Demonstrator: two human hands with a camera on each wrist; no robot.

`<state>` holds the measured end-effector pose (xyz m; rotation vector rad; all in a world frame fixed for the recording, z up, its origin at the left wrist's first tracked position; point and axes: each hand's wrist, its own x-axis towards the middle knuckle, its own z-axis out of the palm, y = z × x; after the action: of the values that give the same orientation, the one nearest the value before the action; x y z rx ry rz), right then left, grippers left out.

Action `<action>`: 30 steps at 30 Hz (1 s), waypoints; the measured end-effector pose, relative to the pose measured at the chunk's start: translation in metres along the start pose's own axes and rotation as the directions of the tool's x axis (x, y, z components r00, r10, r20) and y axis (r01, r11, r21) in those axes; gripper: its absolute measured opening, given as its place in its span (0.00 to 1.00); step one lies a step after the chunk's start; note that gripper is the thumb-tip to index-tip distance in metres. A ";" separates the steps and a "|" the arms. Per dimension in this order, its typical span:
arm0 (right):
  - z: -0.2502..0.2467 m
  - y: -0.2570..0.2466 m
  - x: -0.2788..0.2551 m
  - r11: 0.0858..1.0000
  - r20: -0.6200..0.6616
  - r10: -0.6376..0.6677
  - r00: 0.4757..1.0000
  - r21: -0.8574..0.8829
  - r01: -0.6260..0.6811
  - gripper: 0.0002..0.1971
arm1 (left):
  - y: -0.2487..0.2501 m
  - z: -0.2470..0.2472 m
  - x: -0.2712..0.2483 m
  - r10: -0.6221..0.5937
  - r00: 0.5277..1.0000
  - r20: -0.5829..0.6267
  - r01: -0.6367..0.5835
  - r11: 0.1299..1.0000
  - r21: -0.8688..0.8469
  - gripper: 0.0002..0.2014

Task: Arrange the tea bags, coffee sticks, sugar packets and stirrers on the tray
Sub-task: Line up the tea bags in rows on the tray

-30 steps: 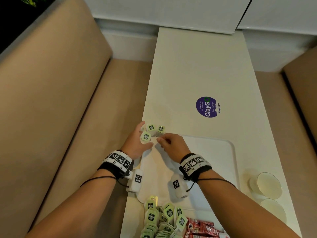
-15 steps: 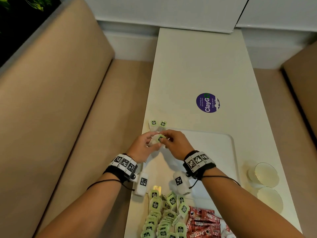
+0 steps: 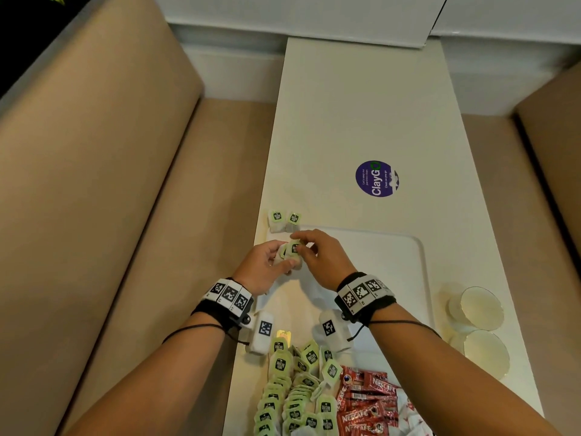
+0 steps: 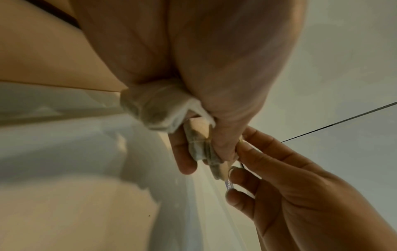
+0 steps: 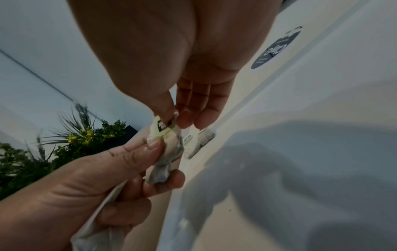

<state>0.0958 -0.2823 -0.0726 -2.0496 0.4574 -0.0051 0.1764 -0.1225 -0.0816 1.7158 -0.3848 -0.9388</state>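
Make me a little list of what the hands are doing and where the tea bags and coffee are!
left hand: holds several green-tagged white tea bags
right hand: pinches the green tag of one of them
placed tea bags: two, side by side at the white plastic tray's far left corner
loose pile: near edge
red coffee sticks: beside pile

Tray right half bare; tea bags block far-left corner.

both forearms are bare. each wrist wears a black strap with white square-patterned tags. thin black cords trail from them.
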 end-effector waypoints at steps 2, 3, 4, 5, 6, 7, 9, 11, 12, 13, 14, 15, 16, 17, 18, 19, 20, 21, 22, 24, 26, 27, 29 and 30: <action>0.001 0.005 0.000 0.998 -0.014 0.052 0.999 0.023 -0.051 0.17 | 0.003 0.002 0.002 0.002 0.999 -0.033 -0.002 1.000 -0.013 0.13; 0.002 0.009 0.000 0.995 0.004 0.101 0.995 0.022 -0.101 0.18 | 0.004 0.003 0.004 0.004 0.999 -0.051 -0.005 1.000 -0.019 0.13; 0.003 0.013 -0.001 0.989 0.037 0.143 0.989 0.017 -0.144 0.16 | 0.004 0.003 0.006 0.008 0.998 -0.069 -0.010 1.000 -0.023 0.13; 0.004 0.016 -0.001 0.986 0.071 0.168 0.983 0.008 -0.169 0.14 | 0.006 0.003 0.008 0.009 0.996 -0.088 -0.011 1.000 -0.024 0.13; 0.004 0.020 -0.002 0.985 0.096 0.175 0.980 -0.003 -0.175 0.13 | 0.007 0.004 0.009 0.005 0.994 -0.108 -0.008 1.000 -0.025 0.13; 0.005 0.022 -0.003 0.985 0.109 0.174 0.979 -0.014 -0.173 0.12 | 0.009 0.004 0.010 0.005 0.993 -0.118 -0.008 1.000 -0.030 0.14; 0.004 0.025 -0.004 0.986 0.104 0.169 0.980 -0.029 -0.167 0.12 | 0.011 0.005 0.013 0.009 0.992 -0.122 -0.012 1.000 -0.026 0.14; 0.002 0.028 -0.001 0.985 0.076 0.170 0.982 -0.027 -0.169 0.12 | 0.013 0.006 0.015 0.013 0.992 -0.127 -0.014 1.000 -0.010 0.13; 0.001 0.029 0.001 0.985 0.064 0.174 0.983 -0.027 -0.172 0.12 | 0.013 0.006 0.017 0.018 0.991 -0.135 -0.019 1.000 -0.003 0.12; -0.001 0.029 0.005 0.984 0.048 0.177 0.983 -0.034 -0.176 0.12 | 0.014 0.004 0.018 0.016 0.988 -0.153 -0.015 1.000 0.003 0.12; -0.003 0.030 0.009 0.983 0.027 0.180 0.983 -0.041 -0.179 0.12 | 0.013 0.002 0.020 0.007 0.984 -0.176 -0.006 1.000 0.007 0.12; -0.006 0.031 0.014 0.982 -0.001 0.184 0.983 -0.052 -0.184 0.11 | 0.014 -0.001 0.022 -0.003 0.979 -0.202 0.007 1.000 0.016 0.12; -0.010 0.031 0.019 0.979 -0.033 0.191 0.981 -0.067 -0.193 0.11 | 0.012 -0.005 0.025 -0.013 0.972 -0.235 0.021 0.999 0.029 0.12; -0.014 0.031 0.024 0.974 -0.063 0.201 0.978 -0.090 -0.206 0.11 | 0.010 -0.009 0.029 -0.026 0.963 -0.269 0.041 0.998 0.050 0.13; -0.017 0.032 0.028 0.968 -0.085 0.218 0.972 -0.110 -0.227 0.11 | 0.006 -0.014 0.033 -0.040 0.953 -0.300 0.065 0.995 0.075 0.14; -0.019 0.034 0.033 0.960 -0.097 0.241 0.966 -0.124 -0.252 0.11 | 0.004 -0.018 0.036 -0.046 0.944 -0.325 0.086 0.991 0.107 0.14; -0.021 0.036 0.037 0.951 -0.100 0.264 0.959 -0.136 -0.276 0.11 | 0.002 -0.021 0.041 -0.046 0.937 -0.348 0.102 0.984 0.146 0.13; -0.022 0.038 0.041 0.943 -0.098 0.284 0.954 -0.150 -0.296 0.12 | 0.001 -0.024 0.044 -0.047 0.930 -0.365 0.122 0.975 0.186 0.12; -0.022 0.040 0.044 0.936 -0.093 0.300 0.950 -0.166 -0.311 0.12 | 0.000 -0.026 0.048 -0.049 0.924 -0.378 0.141 0.965 0.220 0.11; -0.021 0.040 0.048 0.921 -0.080 0.324 0.943 -0.201 -0.333 0.12 | -0.001 -0.030 0.057 -0.040 0.920 -0.390 0.163 0.944 0.286 0.08; -0.019 0.039 0.052 0.912 -0.076 0.333 0.940 -0.227 -0.342 0.12 | -0.001 -0.033 0.065 -0.034 0.918 -0.396 0.183 0.920 0.347 0.05; -0.019 0.038 0.055 0.909 -0.075 0.339 0.938 -0.232 -0.347 0.12 | 0.000 -0.033 0.069 -0.034 0.918 -0.394 0.190 0.912 0.363 0.05; -0.018 0.037 0.060 0.900 -0.069 0.354 0.932 -0.243 -0.360 0.14 | 0.002 -0.035 0.075 -0.026 0.925 -0.380 0.182 0.906 0.381 0.06; -0.017 0.037 0.062 0.896 -0.067 0.364 0.929 -0.248 -0.369 0.15 | 0.003 -0.035 0.077 -0.018 0.928 -0.371 0.173 0.905 0.389 0.07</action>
<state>0.1387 -0.3328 -0.1069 -2.1841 0.8915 0.2767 0.2518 -0.1523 -0.1058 2.2721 -0.2667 -0.6126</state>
